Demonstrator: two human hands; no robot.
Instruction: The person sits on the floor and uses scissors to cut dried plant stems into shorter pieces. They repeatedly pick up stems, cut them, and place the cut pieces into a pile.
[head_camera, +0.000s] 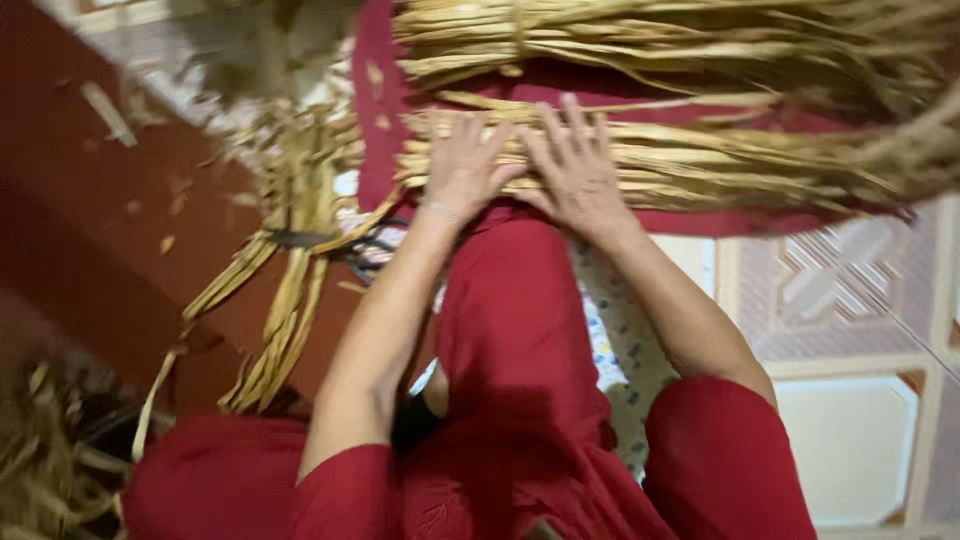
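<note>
From the head view, your left hand (462, 165) and right hand (577, 170) lie side by side, fingers spread flat, pressing down on a bundle of dried straw strips (700, 160) that stretches across a red cloth (375, 90). A second tied bundle (640, 40) lies just beyond it. Loose strips (285, 290) trail over the red floor (70, 200) to your left.

both hands (520, 170) press flat on a dried-straw bundle (720, 165).
</note>
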